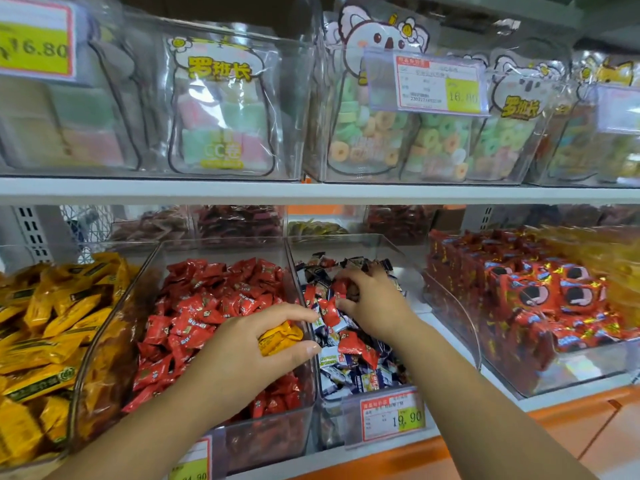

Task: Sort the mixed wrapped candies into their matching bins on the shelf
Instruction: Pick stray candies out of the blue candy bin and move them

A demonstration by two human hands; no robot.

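Three clear bins stand side by side on the lower shelf. The left bin (74, 386) holds yellow candies, the middle bin (304, 410) red ones. The narrow bin to the right (346, 242) holds dark blue and white candies with several red candies (353, 344) mixed in. My left hand (252, 344) hovers over the wall between the middle and narrow bins, shut on a yellow candy (278, 337). My right hand (374, 299) reaches deep into the narrow bin, fingers curled around red candies (341, 285).
A fourth bin (588, 362) at the right holds red foil packs. Price tags (393, 415) clip to the bin fronts. The upper shelf (311, 194) carries clear boxes of bagged gummies. The shelf's orange edge runs along the bottom.
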